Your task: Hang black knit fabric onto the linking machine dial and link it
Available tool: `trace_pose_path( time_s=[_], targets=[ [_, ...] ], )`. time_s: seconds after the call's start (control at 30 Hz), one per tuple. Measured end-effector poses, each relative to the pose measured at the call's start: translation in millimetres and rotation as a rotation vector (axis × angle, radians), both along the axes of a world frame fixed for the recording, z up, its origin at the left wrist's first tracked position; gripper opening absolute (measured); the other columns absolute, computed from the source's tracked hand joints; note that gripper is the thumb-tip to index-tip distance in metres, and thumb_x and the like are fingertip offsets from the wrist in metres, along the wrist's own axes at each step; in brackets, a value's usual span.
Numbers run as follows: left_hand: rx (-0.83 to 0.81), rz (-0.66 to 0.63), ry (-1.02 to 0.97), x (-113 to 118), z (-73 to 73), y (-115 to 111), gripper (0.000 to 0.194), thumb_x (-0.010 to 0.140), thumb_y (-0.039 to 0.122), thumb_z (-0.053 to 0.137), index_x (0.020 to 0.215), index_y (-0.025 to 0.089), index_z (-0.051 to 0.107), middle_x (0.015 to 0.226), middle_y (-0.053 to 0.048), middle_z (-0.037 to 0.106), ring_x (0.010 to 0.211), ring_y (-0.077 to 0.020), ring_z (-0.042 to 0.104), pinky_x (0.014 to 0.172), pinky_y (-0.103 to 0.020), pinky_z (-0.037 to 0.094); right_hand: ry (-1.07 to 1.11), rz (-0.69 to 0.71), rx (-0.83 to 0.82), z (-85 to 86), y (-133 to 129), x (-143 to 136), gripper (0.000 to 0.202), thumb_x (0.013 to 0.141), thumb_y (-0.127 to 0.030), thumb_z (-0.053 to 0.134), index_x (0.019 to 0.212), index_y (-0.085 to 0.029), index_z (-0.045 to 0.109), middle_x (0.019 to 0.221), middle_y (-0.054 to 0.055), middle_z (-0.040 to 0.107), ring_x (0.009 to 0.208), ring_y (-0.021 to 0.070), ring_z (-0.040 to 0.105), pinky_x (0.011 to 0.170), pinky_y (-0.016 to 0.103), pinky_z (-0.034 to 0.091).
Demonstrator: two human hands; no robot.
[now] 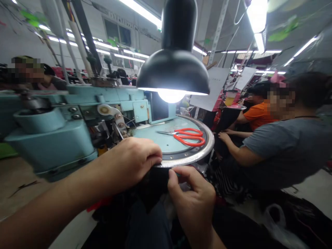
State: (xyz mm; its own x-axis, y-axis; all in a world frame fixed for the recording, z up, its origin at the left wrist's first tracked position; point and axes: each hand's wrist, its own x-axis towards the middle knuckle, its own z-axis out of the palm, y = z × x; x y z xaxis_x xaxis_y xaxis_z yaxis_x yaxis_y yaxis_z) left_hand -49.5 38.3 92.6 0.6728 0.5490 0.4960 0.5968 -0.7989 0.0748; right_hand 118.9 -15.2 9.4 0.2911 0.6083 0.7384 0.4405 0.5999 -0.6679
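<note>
At the front of a round machine dial (pixel 176 164) with a ring of fine metal points, my left hand (pixel 138 157) is closed, thumb and forefinger pinched on the rim. Black knit fabric (pixel 158 180) hangs from the rim below it. Just right of that, slightly lower, my right hand (pixel 193 192) pinches thumb against forefinger by the fabric's edge; a small teal bit shows between its fingers. What exactly lies in either pinch is too dark and small to make out fully. Red-handled scissors (pixel 190 132) lie on the dial's pale blue plate, beyond both hands.
A black lamp (pixel 173 71) shines low over the dial. Left stands the teal machine body (pixel 59 138) with rollers and levers. Close on the right sits a person in a grey shirt (pixel 280 148), with another in orange (pixel 260 116) beyond. A clear plastic bag (pixel 278 224) lies lower right.
</note>
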Motion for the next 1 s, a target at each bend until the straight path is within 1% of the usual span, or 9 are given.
trace_pose_path(
  time_s=[0.13, 0.23, 0.3, 0.4, 0.5, 0.7, 0.8, 0.93, 1.0],
  targets=[
    [0.201, -0.082, -0.132, -5, -17.0, -16, 0.013, 0.094, 0.017, 0.059, 0.099, 0.017, 0.07, 0.093, -0.005, 0.076, 0.08, -0.0157, 0.072, 0.072, -0.022, 0.056, -0.03, 0.058, 0.032, 0.4, 0, 2, 0.009, 0.08, -0.011, 0.069, 0.084, -0.016, 0.074, 0.071, 0.0, 0.073, 0.06, 0.0113, 0.067, 0.061, 0.02, 0.053],
    [0.313, -0.089, -0.166, -7, -27.7, -24, 0.014, 0.094, 0.013, 0.057, 0.1, 0.016, 0.07, 0.098, -0.008, 0.077, 0.087, -0.016, 0.074, 0.078, -0.021, 0.057, -0.013, 0.122, 0.032, 1.3, 0, 3, 0.012, 0.08, -0.009, 0.067, 0.084, -0.018, 0.074, 0.073, -0.001, 0.073, 0.063, 0.0113, 0.068, 0.063, 0.02, 0.053],
    [0.345, -0.085, -0.155, -8, -31.1, -24, 0.014, 0.095, 0.013, 0.057, 0.102, 0.016, 0.069, 0.1, -0.008, 0.077, 0.091, -0.0167, 0.074, 0.081, -0.022, 0.058, 0.006, 0.128, 0.029, 1.7, 0, 3, 0.011, 0.08, -0.009, 0.067, 0.082, -0.019, 0.074, 0.07, -0.002, 0.072, 0.06, 0.0103, 0.066, 0.061, 0.019, 0.052],
    [0.39, -0.104, -0.082, -10, -30.4, -23, 0.018, 0.097, 0.015, 0.053, 0.107, 0.016, 0.067, 0.105, -0.01, 0.076, 0.095, -0.0186, 0.073, 0.082, -0.025, 0.058, 0.038, 0.093, -0.001, 1.6, 0, 4, 0.01, 0.08, -0.011, 0.066, 0.08, -0.018, 0.073, 0.066, -0.003, 0.071, 0.055, 0.0098, 0.063, 0.057, 0.019, 0.051],
    [0.436, -0.111, -0.04, -10, -27.0, -23, 0.018, 0.097, 0.014, 0.052, 0.104, 0.014, 0.068, 0.102, -0.011, 0.076, 0.09, -0.0189, 0.074, 0.077, -0.024, 0.059, 0.057, 0.078, -0.039, 0.9, 1, 3, 0.01, 0.081, -0.013, 0.065, 0.077, -0.018, 0.073, 0.064, -0.003, 0.071, 0.053, 0.0101, 0.063, 0.055, 0.019, 0.051],
    [0.474, -0.128, -0.048, -6, -26.7, -22, 0.019, 0.097, 0.014, 0.051, 0.105, 0.012, 0.068, 0.104, -0.014, 0.076, 0.095, -0.0209, 0.074, 0.081, -0.026, 0.06, 0.092, 0.091, -0.052, 0.8, 1, 3, 0.009, 0.081, -0.014, 0.065, 0.077, -0.017, 0.073, 0.063, -0.003, 0.07, 0.053, 0.0094, 0.063, 0.055, 0.017, 0.051],
    [0.473, -0.117, -0.039, -4, -25.1, -22, 0.017, 0.095, 0.014, 0.055, 0.103, 0.013, 0.07, 0.101, -0.012, 0.077, 0.089, -0.0199, 0.075, 0.079, -0.025, 0.061, 0.101, 0.102, -0.05, 1.1, 2, 3, 0.01, 0.082, -0.015, 0.065, 0.076, -0.017, 0.072, 0.062, -0.002, 0.07, 0.052, 0.01, 0.063, 0.054, 0.017, 0.051],
    [0.506, -0.149, -0.015, -2, -23.6, -21, 0.021, 0.097, 0.013, 0.05, 0.104, 0.011, 0.07, 0.102, -0.015, 0.077, 0.095, -0.0226, 0.075, 0.082, -0.029, 0.062, 0.122, 0.116, -0.066, 0.7, 2, 2, 0.011, 0.083, -0.016, 0.064, 0.076, -0.017, 0.072, 0.062, -0.002, 0.07, 0.053, 0.011, 0.064, 0.054, 0.018, 0.051],
    [0.516, -0.143, -0.019, -1, -23.9, -21, 0.018, 0.097, 0.014, 0.052, 0.104, 0.01, 0.069, 0.101, -0.015, 0.077, 0.093, -0.0226, 0.075, 0.08, -0.028, 0.062, 0.129, 0.126, -0.067, 0.7, 1, 2, 0.011, 0.083, -0.017, 0.064, 0.076, -0.017, 0.072, 0.063, -0.001, 0.071, 0.053, 0.0114, 0.064, 0.055, 0.019, 0.052]
  ],
)
